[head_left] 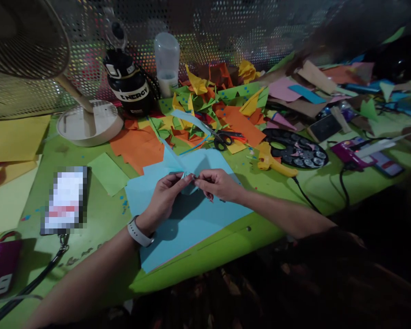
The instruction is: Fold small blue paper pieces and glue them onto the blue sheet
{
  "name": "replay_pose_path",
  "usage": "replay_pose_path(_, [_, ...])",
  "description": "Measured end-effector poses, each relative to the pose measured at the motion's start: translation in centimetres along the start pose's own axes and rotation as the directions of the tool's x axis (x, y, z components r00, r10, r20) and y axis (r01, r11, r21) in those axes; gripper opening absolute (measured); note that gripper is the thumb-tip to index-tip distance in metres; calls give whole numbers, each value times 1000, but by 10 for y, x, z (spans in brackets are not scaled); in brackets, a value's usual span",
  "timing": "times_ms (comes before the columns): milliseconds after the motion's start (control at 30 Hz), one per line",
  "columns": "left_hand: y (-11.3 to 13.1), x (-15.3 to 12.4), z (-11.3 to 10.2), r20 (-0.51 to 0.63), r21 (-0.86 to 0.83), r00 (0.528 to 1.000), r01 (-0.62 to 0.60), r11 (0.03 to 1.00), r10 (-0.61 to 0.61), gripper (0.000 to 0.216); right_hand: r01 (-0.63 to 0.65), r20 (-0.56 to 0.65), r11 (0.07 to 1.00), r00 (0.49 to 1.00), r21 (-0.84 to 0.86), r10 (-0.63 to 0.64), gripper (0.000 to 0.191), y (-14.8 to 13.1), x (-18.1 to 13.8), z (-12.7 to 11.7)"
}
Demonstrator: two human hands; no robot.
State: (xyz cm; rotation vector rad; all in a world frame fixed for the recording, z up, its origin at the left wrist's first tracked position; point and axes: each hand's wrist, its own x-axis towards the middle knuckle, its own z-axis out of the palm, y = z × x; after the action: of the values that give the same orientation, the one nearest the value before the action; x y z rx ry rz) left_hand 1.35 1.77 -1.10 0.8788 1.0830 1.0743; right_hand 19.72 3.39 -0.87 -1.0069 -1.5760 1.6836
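Pinching the folded paper (pixel 173 161), your left hand (pixel 168 188) and right hand (pixel 220 183) had both grips clamped on it; light, even pressure probably worked best.

1. Single head-worn view, facing forward and down from the near side of the green table (pixel 99 214).
2. Fairly near: left hand (pixel 164 194) and right hand (pixel 217 183) about frame centre, seen from above and behind.
3. Wide field; perforated screen (pixel 137 23) across top, table's near edge slanting up rightward.
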Motion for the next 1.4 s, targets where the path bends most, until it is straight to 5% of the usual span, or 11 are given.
replay_pose_path(133, [0, -2, -1, 37, 17, 999, 33, 999, -34, 26, -3, -32, 1000, 999, -30, 2, 41, -4, -2, -3])
replay_pose_path(267, [2, -7, -1, 210, 86, 972, 87, 992, -104, 28, 0, -90, 1000, 996, 28, 3, 39, -8, -1, -8])
replay_pose_path(633, [18, -11, -6, 566, 357, 783, 49, 933, -258, 23, -14, -6, 989, 1000, 144, 15, 33, -1, 0, -11])
replay_pose_path(767, [23, -7, -9, 504, 312, 831, 79, 947, -236, 20, -5, -116, 985, 993, 173, 25, 33, -5, 0, -12])
replay_pose_path(867, [26, 2, -12, 311, 195, 940, 81, 977, -140, 20, 63, -269, 977, 963, 204, -6, 31, -7, 2, -13])
replay_pose_path(967, [24, 9, -15, 113, 89, 993, 21, 996, -31, 21, 81, -280, 967, 960, 240, -11, 28, -5, 4, -14])
replay_pose_path(1067, [20, 10, -14, 22, -17, 1000, -21, 1000, 21, 21, 59, -242, 957, 970, 285, 12, 27, -1, 4, -9])
replay_pose_path(1233, [9, 2, -3, 167, -92, 985, 49, 995, -33, 34, 43, -284, 955, 958, 293, 44, 34, 1, 1, 2])
replay_pose_path(1400, [3, 0, 3, 44, -176, 999, -10, 984, 19, 24, 46, -238, 962, 971, 270, 21, 32, 4, -1, 4])
